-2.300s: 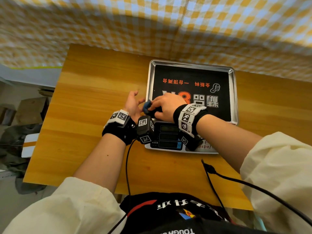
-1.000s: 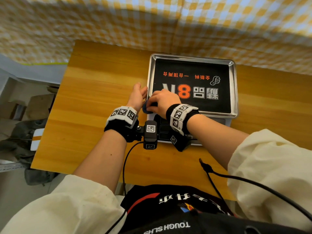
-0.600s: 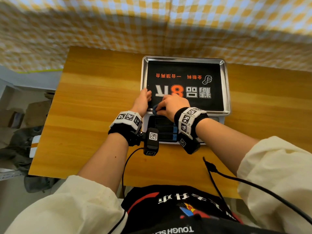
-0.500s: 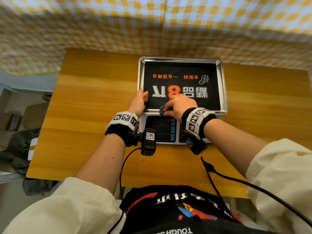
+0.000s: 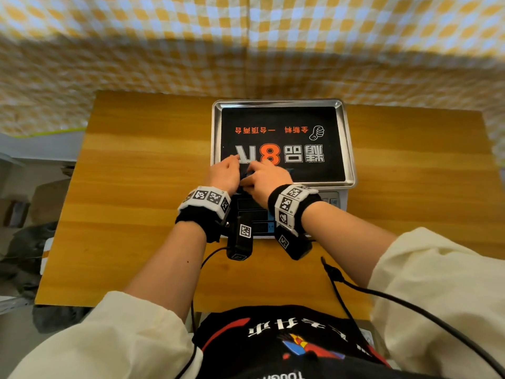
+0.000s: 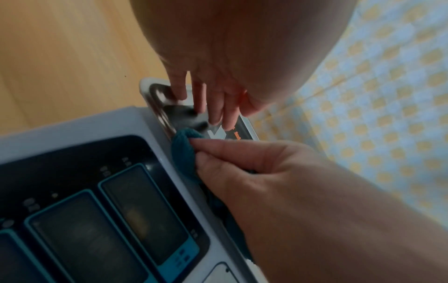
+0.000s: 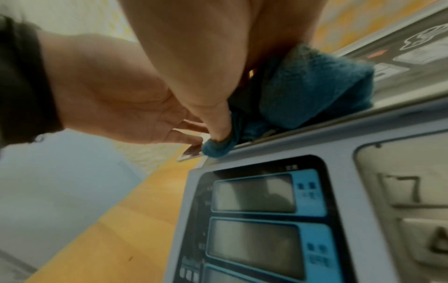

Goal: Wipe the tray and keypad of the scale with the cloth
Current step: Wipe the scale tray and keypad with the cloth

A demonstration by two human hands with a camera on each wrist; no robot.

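At the centre of the head view a scale (image 5: 332, 199) stands on a wooden table (image 5: 142, 170), its steel tray (image 5: 351, 149) lined with a black printed sheet, the grey front panel with three blank display windows lying just below the tray toward the person. Both hands meet at the tray's lower left corner. The right hand (image 5: 269, 179) grips a bunched teal cloth (image 7: 312, 90), thumb pressing one fold down onto the tray's near rim while the rest of the wad sits on the rim and the tray floor to its right. The left hand (image 5: 225, 173) has nothing in it: its fingers (image 6: 215, 103) are straight and point down, tips resting on the tray just inside the corner, right beside the cloth. The keypad (image 7: 417, 210) shows at the right edge of the right wrist view, apart from the cloth. Checked yellow fabric fills the upper part of the head view behind the table.
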